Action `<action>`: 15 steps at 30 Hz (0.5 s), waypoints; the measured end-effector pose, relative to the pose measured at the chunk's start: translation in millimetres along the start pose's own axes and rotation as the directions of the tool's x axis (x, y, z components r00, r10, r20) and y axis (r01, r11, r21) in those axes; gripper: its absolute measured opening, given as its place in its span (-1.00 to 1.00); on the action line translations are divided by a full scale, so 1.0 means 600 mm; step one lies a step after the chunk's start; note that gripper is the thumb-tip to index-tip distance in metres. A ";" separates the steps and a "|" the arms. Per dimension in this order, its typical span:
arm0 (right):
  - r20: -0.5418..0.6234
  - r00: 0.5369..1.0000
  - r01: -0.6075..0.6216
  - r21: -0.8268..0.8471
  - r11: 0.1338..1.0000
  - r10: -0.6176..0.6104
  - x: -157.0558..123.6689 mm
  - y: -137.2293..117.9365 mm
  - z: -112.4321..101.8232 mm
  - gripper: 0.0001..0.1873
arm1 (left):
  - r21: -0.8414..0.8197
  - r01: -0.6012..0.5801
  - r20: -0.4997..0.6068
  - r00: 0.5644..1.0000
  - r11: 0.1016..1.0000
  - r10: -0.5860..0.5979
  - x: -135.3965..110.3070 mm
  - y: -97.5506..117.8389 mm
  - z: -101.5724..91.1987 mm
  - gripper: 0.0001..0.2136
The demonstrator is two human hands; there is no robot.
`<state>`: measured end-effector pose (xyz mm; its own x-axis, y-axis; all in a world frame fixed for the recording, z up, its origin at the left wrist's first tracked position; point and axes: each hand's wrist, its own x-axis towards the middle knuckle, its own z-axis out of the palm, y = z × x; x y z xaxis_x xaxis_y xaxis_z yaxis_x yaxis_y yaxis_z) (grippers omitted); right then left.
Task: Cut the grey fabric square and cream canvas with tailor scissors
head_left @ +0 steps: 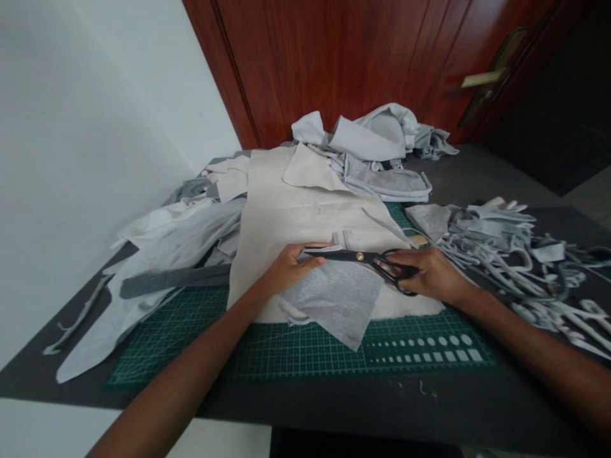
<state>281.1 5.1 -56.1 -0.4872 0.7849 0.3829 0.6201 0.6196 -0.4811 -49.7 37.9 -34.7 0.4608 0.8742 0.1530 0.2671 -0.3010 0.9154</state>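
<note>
My right hand (427,270) has its fingers through the handles of black scissors (360,256), whose blades point left. Those blades look nearly closed and lie along the upper edge of a grey fabric piece (341,296). At that piece's upper left corner, my left hand (291,270) pinches the cloth between thumb and fingers, close to the scissor tips. The grey piece hangs over a cream cloth (272,219) spread beneath both hands. Two narrow grey cut strips (347,240) rest on the cream cloth just beyond the blades.
A green cutting mat (296,350) lies under the cloth on a dark table (363,407). White and grey fabric (176,229) is heaped at left, more folded cloth (372,137) at the back. Tangled strips and scraps (501,238) spread at right. A wooden door (334,63) stands behind.
</note>
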 end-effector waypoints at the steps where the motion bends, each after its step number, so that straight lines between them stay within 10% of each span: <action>1: 0.003 1.000 -0.002 0.007 1.000 0.002 0.000 0.000 0.000 -0.69 | 0.001 0.007 0.000 1.000 1.000 -0.007 0.000 0.000 0.000 -0.64; 15: 0.140 0.984 -0.136 0.212 0.968 0.107 -0.008 -0.048 -0.024 -0.80 | 0.072 0.021 -0.156 0.988 0.997 -0.009 -0.027 0.017 0.032 -0.51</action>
<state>274.2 -16.4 -32.7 -0.4990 0.8395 0.2151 0.5356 0.4939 -0.6850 -38.1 13.1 -35.1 0.3204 0.9257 0.2011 0.3371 -0.3098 0.8890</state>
